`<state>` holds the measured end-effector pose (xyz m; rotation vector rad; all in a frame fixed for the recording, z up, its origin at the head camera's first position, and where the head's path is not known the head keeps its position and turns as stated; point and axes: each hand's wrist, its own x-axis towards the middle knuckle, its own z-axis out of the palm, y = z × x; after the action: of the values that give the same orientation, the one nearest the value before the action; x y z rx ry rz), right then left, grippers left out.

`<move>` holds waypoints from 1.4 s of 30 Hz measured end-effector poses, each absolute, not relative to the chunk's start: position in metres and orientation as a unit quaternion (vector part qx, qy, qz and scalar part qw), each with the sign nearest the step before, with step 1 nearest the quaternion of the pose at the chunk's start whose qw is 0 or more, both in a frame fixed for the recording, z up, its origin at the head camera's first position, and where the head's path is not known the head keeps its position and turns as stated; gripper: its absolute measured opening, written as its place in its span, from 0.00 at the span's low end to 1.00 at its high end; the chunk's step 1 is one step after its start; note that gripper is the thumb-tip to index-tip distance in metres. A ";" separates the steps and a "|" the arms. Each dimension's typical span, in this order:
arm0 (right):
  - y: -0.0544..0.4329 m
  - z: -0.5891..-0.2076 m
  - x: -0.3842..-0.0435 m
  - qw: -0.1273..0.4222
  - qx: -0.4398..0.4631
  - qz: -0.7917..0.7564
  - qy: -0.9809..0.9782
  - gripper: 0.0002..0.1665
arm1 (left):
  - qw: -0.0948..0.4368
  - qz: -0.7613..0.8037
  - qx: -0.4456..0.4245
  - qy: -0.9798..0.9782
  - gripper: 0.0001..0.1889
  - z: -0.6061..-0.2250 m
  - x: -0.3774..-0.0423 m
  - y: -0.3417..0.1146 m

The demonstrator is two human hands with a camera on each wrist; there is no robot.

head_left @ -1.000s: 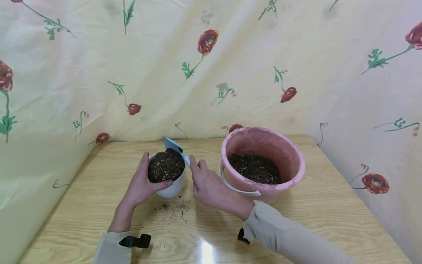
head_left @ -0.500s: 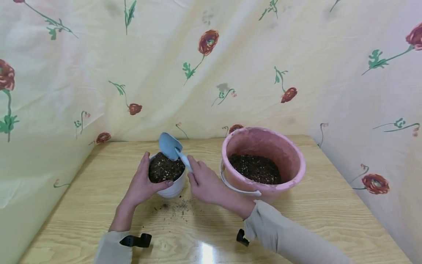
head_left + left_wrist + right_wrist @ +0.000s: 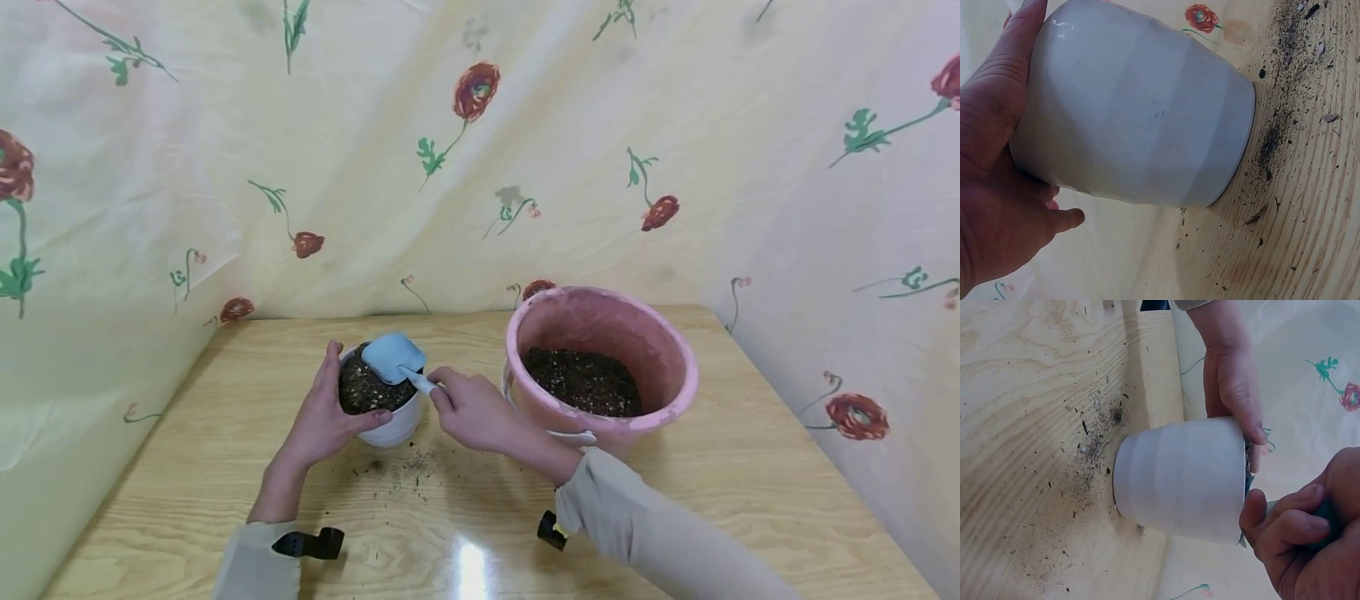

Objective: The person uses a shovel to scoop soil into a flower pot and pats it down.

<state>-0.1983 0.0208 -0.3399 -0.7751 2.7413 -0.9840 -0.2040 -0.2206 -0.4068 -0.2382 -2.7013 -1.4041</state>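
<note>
A white flower pot (image 3: 392, 432) stands on the wooden table, filled with dark potting soil (image 3: 363, 390) up to the rim. My left hand (image 3: 324, 421) grips the pot from the left, thumb across the front near the rim. The left wrist view shows the pot's ribbed side (image 3: 1147, 106) between thumb and fingers. My right hand (image 3: 480, 412) holds a light blue garden trowel (image 3: 393, 357) by its handle. The trowel's blade lies broad side up over the soil at the back right of the pot. In the right wrist view the right hand's fingers (image 3: 1297, 528) curl round the handle beside the rim.
A pink bucket (image 3: 678, 408) with a white handle stands to the right, close behind the right forearm, with soil (image 3: 581, 382) inside. Spilled soil crumbs (image 3: 401, 471) lie on the table (image 3: 390, 550) before the pot. Flowered cloth (image 3: 360, 150) hangs behind and at both sides.
The trowel's blade has swung up from its edge-on tilt at the pot's back rim, turned over, and come down flat over the soil. The left hand and pot stay in place.
</note>
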 end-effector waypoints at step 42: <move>-0.001 -0.319 -0.195 0.046 -0.345 -0.140 0.927 0.10 | 0.046 -0.479 -0.070 -0.874 0.74 -0.404 -0.205 -0.220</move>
<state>-0.1954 -0.0012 -0.3194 -1.0541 2.8301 -0.4271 -0.2048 -0.2197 -0.4044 -0.2134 -2.6669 -1.4638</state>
